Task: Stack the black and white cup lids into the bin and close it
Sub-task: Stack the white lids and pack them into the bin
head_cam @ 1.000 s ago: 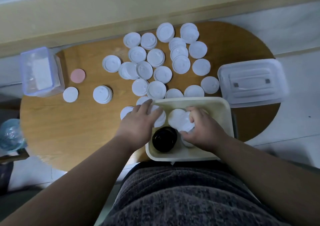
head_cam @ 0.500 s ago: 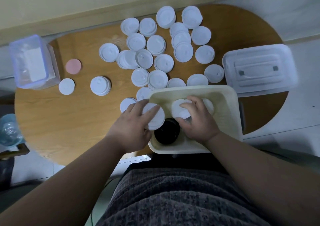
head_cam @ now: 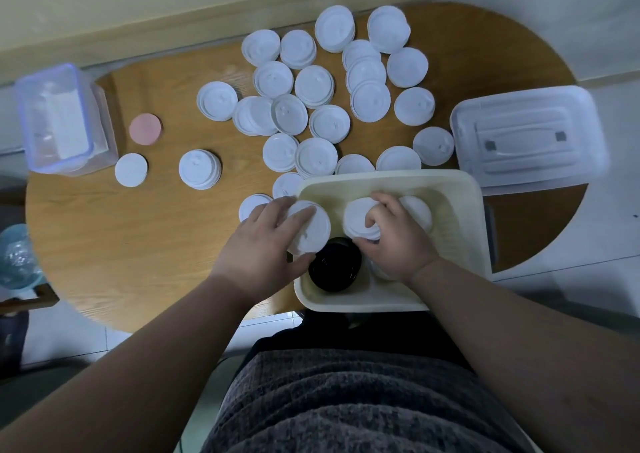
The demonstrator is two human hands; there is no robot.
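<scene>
- Bin (head_cam: 479, 210): cream, open, rectangular. It sits at the near edge of the table (head_cam: 121, 244), right in front of the person.
- Black lids (head_cam: 334, 269): one dark stack in the bin's near-left corner.
- White stack (head_cam: 308, 227): held over the bin's left rim, just above and beside the black lids.
- Left hand (head_cam: 263, 244): fingers spread across the top of the white stack and thumb against its near edge, gripping it.
- Second stack (head_cam: 356, 218): white, mid-bin, near the far wall.
- Right hand (head_cam: 398, 241): inside the bin, fingers curled round the second stack, holding it.
- Third stack (head_cam: 420, 210): white, behind the right hand and mostly hidden.
- Loose lids (head_cam: 315, 85): white, about two dozen singles and short piles, spread over the table beyond the bin. Two lie just beside its left rim.
- Small pile (head_cam: 199, 169): white, set apart to the left.
- Cover (head_cam: 526, 140): clear with a handle, lying flat at the table's right edge, just beyond the bin.
- Clear box (head_cam: 59, 120): far left. A pink disc (head_cam: 145, 129) and a flat white disc (head_cam: 131, 170) lie beside it.
- Step, as judged: loading white lids, early on, since most lids lie outside the bin and the cover is off.
- Next move, as judged: lower the white stack into the free space left of the second stack and keep it level so it does not topple onto the black lids. Then gather more loose lids.
</scene>
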